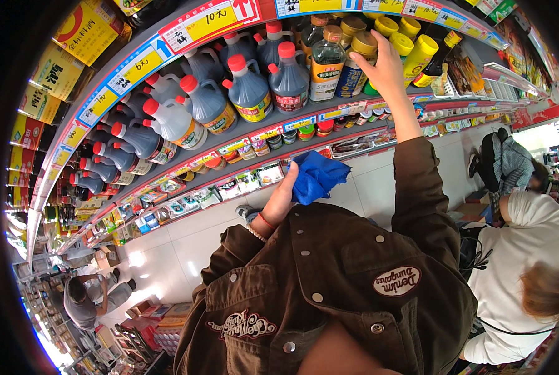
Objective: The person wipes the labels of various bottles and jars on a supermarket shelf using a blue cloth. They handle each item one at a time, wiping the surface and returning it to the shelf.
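My left hand (282,197) holds a crumpled blue cloth (318,178) in front of my chest, out from the shelf. Up at the shelf, my right hand (383,65) has its thumb and fingers around the gold cap of a blue-labelled bottle (351,77). Just left of that bottle stands a clear bottle of white vinegar (327,65) with a brown cap. Yellow squeeze bottles (420,57) are to the right of my hand, and a dark bottle (436,63) stands beyond them. Part of the blue-labelled bottle is hidden behind my right hand.
Several red-capped soy sauce jugs (249,89) fill the shelf (256,126) to the left. Lower shelves carry jars and packets (228,187). One person (528,276) in a white top is close on my right; another (513,159) bends farther off. A third person (85,300) is at the far left.
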The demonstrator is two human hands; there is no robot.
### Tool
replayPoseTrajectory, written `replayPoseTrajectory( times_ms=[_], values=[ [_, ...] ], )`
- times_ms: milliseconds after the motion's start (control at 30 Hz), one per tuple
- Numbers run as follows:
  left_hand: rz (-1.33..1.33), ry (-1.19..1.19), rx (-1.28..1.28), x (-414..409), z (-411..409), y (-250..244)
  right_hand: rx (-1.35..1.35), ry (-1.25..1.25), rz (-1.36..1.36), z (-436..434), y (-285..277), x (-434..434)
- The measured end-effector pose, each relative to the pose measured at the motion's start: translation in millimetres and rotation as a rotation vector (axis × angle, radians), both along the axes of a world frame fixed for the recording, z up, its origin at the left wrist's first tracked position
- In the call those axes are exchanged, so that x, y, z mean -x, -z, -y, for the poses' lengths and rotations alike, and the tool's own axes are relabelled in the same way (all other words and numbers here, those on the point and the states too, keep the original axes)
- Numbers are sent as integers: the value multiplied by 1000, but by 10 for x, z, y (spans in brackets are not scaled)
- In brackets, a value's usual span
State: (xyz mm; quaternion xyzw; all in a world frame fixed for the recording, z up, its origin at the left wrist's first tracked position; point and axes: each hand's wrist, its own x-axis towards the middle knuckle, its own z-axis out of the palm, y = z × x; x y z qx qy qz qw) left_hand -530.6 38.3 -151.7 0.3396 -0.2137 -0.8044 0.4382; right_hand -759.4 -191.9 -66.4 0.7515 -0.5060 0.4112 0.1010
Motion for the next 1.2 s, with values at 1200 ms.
replayPoseTrajectory(
  times_ms=[1200],
  values=[
    [1225,-215,1237,-205,129,-856,-164,-422,867,-1332,-339,-292]
  ],
)
